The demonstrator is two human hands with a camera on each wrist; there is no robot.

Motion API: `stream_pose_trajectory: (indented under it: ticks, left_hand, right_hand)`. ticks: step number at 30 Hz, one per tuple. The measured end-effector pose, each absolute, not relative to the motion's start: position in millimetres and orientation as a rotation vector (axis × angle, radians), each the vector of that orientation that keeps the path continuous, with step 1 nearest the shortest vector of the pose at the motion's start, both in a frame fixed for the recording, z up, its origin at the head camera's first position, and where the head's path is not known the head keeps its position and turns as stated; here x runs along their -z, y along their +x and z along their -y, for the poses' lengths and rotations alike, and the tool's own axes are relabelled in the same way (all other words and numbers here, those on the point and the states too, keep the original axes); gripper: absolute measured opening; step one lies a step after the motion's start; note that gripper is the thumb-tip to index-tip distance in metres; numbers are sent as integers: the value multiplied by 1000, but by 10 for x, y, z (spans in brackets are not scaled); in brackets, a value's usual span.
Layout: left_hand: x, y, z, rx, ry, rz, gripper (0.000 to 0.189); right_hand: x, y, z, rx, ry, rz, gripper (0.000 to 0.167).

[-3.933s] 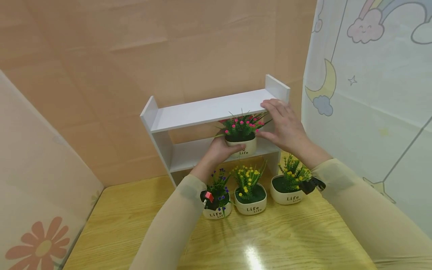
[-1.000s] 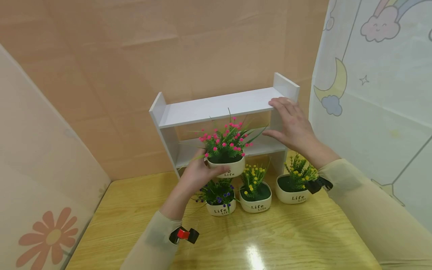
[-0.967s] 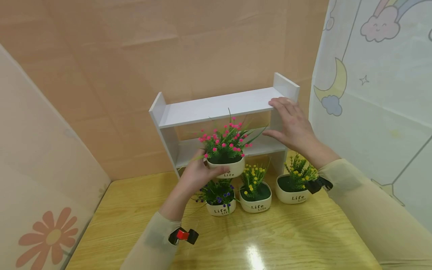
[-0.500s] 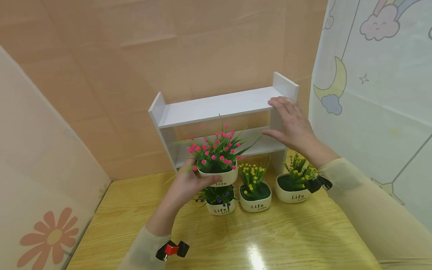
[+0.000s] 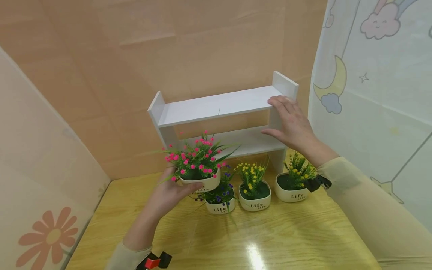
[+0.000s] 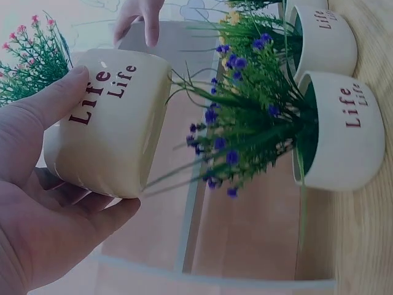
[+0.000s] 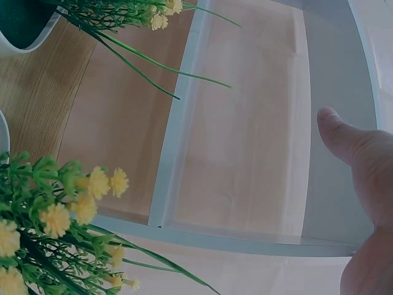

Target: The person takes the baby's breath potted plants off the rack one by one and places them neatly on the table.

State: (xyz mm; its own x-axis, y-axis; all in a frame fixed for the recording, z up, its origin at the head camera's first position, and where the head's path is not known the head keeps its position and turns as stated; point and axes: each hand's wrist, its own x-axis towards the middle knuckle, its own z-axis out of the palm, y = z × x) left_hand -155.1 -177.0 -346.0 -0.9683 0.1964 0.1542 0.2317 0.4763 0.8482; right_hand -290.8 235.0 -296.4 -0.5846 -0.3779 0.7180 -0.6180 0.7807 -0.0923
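Observation:
My left hand [image 5: 165, 197] grips a potted plant with pink flowers [image 5: 197, 159] by its cream pot, thumb across the front and fingers behind. It hangs in the air before the shelf's left part, partly in front of the purple-flowered potted plant [image 5: 221, 206]. In the left wrist view, the held pot [image 6: 116, 123] is lettered "Life". My right hand [image 5: 293, 123] rests its fingers on the top board of the white shelf [image 5: 216, 107], near the right end. In the right wrist view, the thumb [image 7: 344, 135] stands out apart from the board.
Two yellow-flowered potted plants, one in the middle [image 5: 254, 202] and one at the right [image 5: 291, 195], stand in front of the shelf on the wooden table [image 5: 216, 243]. A beige backdrop [image 5: 202, 45] is behind; printed sheets [image 5: 371, 112] stand at the sides.
My left hand has drawn the pink-flowered plant out from between the boards, then down and to the left. The right hand keeps its place on the shelf.

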Motion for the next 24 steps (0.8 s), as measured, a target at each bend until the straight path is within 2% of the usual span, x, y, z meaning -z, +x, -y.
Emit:
stream_pose_trajectory:
  ticks: [4, 10, 24]
  left_hand:
    - [3480, -1482, 1922, 1536, -383, 2652, 94]
    - [3511, -1440, 2192, 1684, -439, 2527, 74]
    - [3663, -1307, 2729, 1445, -270, 2616, 60]
  right_hand:
    - [2969, -2896, -2352, -439, 735, 2261, 96]
    - [2958, -2896, -2353, -434, 746, 2256, 97]
    - [2951, -2876, -2337, -440, 745, 2244, 96]
